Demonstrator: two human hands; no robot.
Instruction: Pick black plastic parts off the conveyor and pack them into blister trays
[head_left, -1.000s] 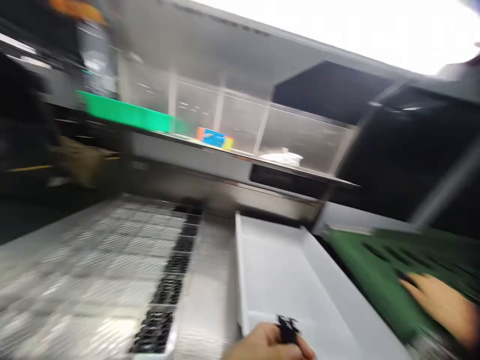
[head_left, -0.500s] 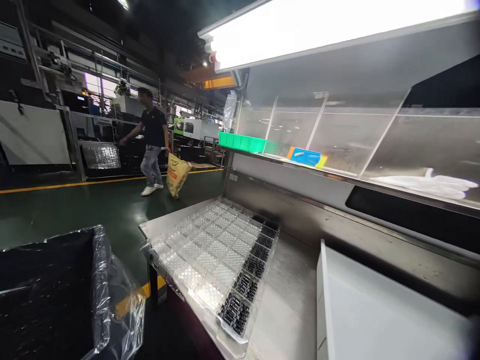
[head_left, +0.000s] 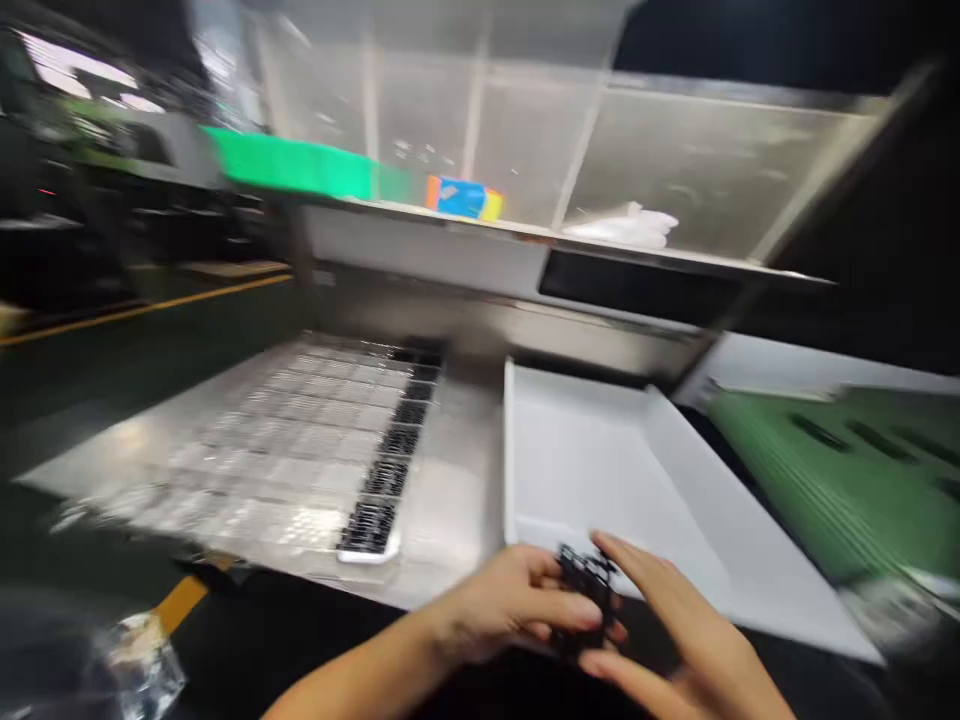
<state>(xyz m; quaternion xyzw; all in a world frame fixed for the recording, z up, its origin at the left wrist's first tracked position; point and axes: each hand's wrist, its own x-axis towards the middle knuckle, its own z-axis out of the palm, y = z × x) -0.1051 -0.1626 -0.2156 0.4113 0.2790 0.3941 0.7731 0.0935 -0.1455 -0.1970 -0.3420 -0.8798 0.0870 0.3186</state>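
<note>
Low in front of me, my left hand point(head_left: 525, 602) is closed around a small black plastic part point(head_left: 583, 588), its thumb lying across the near side. My right hand point(head_left: 679, 625) curves in from the other side, thumb and fingers around the same part. Motion blur hides the part's exact shape and whether it is one piece or several. Both hands are over the near edge of a white tray point(head_left: 585, 440). To their left lies a clear compartment tray point(head_left: 277, 440), with black parts point(head_left: 382, 478) filling its right-hand column.
A green conveyor belt point(head_left: 847, 490) carrying dark pieces runs at the right. Above the metal bench point(head_left: 457, 490), a shelf bears a green bin point(head_left: 300, 165), a blue, orange and yellow item point(head_left: 461, 198) and white gloves point(head_left: 630, 228). Clear plastic point(head_left: 146, 665) shows at lower left.
My view has swung right and down. Both hands have come into sight with the black part. The conveyor now shows, and the person carrying a yellow sack has left the view.
</note>
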